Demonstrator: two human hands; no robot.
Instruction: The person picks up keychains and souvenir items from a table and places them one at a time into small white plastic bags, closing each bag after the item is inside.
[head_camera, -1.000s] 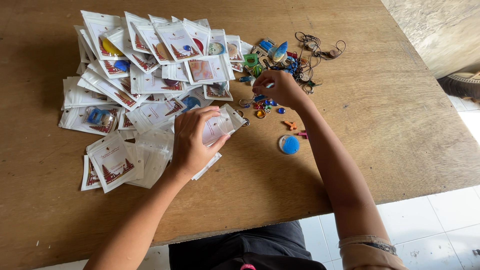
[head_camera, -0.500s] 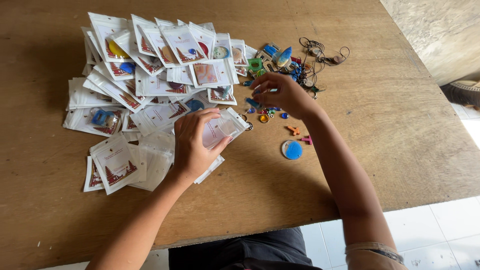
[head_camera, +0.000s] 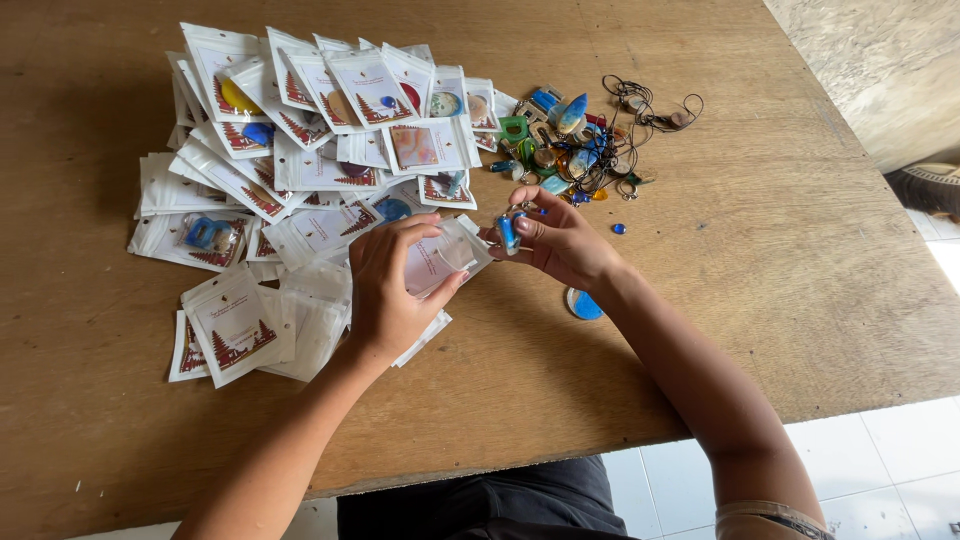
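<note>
My left hand (head_camera: 392, 285) grips a small clear plastic pouch with a white card inside (head_camera: 447, 254), holding it at the edge of a heap of such pouches (head_camera: 300, 170). My right hand (head_camera: 565, 243) pinches a small blue pendant (head_camera: 508, 232) between thumb and fingers, right beside the pouch's mouth. A round blue stone (head_camera: 583, 304) lies on the table just under my right wrist.
A pile of loose coloured pendants and stones (head_camera: 560, 145) with tangled black cords (head_camera: 650, 108) lies behind my right hand. Everything rests on a wooden table (head_camera: 780, 250). White floor tiles (head_camera: 890, 460) show past its near edge, and a pale slab (head_camera: 880, 70) at the far right.
My right hand has drawn back from the loose pendant pile toward me, now holding a blue pendant next to the pouch. The left hand has lifted the pouch's edge slightly.
</note>
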